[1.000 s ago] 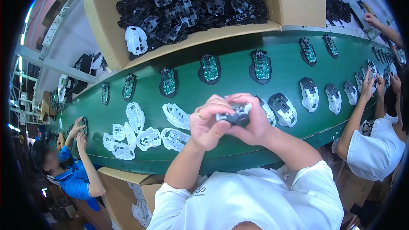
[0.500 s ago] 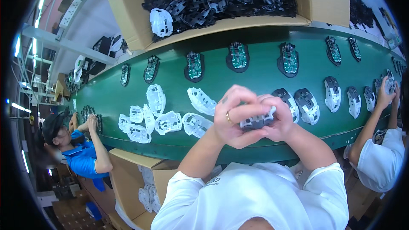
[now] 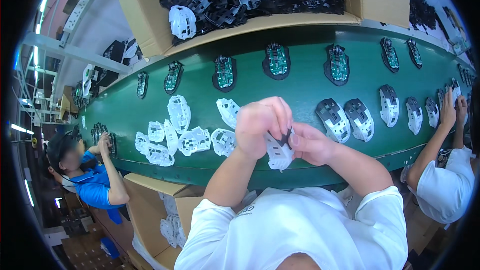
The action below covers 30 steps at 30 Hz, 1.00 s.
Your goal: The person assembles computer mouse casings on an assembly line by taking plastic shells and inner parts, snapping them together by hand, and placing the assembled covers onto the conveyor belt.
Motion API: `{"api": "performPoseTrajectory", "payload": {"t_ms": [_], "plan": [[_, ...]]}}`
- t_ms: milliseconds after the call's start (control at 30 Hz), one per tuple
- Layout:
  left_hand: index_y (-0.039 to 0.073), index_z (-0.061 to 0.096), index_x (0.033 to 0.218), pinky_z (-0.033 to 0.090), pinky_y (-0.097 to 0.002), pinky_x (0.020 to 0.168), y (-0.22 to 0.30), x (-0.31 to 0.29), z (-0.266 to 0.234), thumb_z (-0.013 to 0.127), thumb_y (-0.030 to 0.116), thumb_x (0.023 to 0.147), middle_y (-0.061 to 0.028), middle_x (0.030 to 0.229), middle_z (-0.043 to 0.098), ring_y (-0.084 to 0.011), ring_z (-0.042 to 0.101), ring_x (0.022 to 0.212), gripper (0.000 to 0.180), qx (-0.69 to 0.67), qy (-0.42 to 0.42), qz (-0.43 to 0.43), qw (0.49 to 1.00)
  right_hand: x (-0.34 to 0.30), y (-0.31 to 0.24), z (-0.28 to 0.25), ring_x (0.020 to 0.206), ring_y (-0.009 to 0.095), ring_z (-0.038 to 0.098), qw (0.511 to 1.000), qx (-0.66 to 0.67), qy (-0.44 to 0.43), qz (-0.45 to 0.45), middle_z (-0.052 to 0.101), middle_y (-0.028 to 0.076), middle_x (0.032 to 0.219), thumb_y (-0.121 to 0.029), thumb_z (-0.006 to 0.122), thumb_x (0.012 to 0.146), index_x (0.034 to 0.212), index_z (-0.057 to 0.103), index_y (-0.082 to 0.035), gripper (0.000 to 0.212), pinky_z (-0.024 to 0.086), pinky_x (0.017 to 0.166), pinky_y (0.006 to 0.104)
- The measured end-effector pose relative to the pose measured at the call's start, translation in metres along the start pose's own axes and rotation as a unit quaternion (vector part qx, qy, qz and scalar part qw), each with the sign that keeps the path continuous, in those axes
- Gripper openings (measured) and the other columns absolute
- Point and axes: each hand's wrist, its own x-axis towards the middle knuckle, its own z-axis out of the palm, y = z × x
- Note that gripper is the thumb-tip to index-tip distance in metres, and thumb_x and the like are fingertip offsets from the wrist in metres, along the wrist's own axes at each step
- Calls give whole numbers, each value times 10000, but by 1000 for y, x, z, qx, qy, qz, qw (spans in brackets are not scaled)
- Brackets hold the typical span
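Observation:
A white mouse shell with a black upper piece is tilted between my hands, just above the near part of the green bench. My left hand grips its upper end from above, fingers bent down over it. Closed against its other side is my right hand, with the thumb near the black piece. Several bare white mouse shells lie left of my hands; one white shell is partly behind my left hand. To the right rest white shells fitted with black pieces.
A row of mouse bases with green circuit boards crosses the green bench. Behind stands a cardboard box of black parts, one white shell on top. Another box is below left. Co-workers sit left and right.
My hands have turned the mouse shell so its white end points down toward me. The left hand has shifted slightly left and over the top. At right, the co-worker's hands have lowered toward the bench.

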Motion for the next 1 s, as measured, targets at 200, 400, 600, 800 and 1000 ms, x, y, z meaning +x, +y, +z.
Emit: {"api": "performPoseTrajectory", "payload": {"t_ms": [200,400,600,800,1000], "plan": [[23,538,554,444,-345,628,-7,-1,0,354,404,1101,-124,669,575,-230,547,678,692,7,61,-11,998,4,3,-2,1072,224,698,991,122,4,50,649,116,1236,-490,553,1043,1369,499,-27,569,614,888,415],[41,494,529,442,-337,616,-10,-5,-5,397,534,1082,-101,625,549,-208,530,642,747,19,81,-27,996,7,8,3,1025,213,707,996,78,31,41,667,120,1190,-488,525,1056,1339,515,-9,557,626,841,414],[51,465,520,444,-325,590,-3,-4,-6,455,568,1056,-77,610,531,-188,517,611,745,73,76,-39,994,9,7,4,961,268,734,996,70,35,51,671,151,1141,-476,532,1049,1330,510,-1,553,646,790,442],[26,611,832,486,-336,779,8,1,-6,340,752,998,-130,923,626,-214,592,844,793,158,20,-45,986,14,16,7,1080,166,628,994,-10,74,-83,603,85,1219,-384,627,1026,1321,493,-14,491,546,900,356],[-17,594,1295,470,-482,992,24,5,-21,437,841,897,-227,1248,634,-351,627,1135,959,262,-128,88,952,15,3,-6,1138,269,610,869,-318,44,-376,596,160,1222,-136,797,880,1256,440,-26,531,498,974,410]]}}
